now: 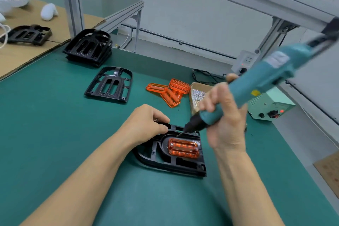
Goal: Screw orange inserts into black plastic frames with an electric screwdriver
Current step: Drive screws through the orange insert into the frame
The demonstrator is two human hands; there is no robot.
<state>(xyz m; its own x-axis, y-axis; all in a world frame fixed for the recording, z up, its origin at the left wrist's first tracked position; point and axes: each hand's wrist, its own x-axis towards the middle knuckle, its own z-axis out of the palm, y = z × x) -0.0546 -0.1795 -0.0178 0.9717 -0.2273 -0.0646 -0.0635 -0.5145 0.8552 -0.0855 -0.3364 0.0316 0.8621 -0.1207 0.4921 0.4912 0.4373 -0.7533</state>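
While I watch through the head camera, the green counter (55,134) fills most of the view, with a sheet of cardboard (27,49) across its far left corner. A stack of frames (89,47) sits beside the cardboard, and a single spare frame (110,84) lies just nearer. The frame (170,161) being worked lies near the counter's middle, toward the near edge, with an insert (183,147) seated in it. My right hand (223,115) has its fingers wrapped round the teal screwdriver (256,82), which slants down to the left; its bit rests on the frame just beyond the insert. My left hand (146,123) rests on the frame's far left part, fingers curled over its edge. Loose inserts (170,91) lie toward the far right edge, beside a box of screws (197,95). A pale green power unit (271,106) stands at the right edge.
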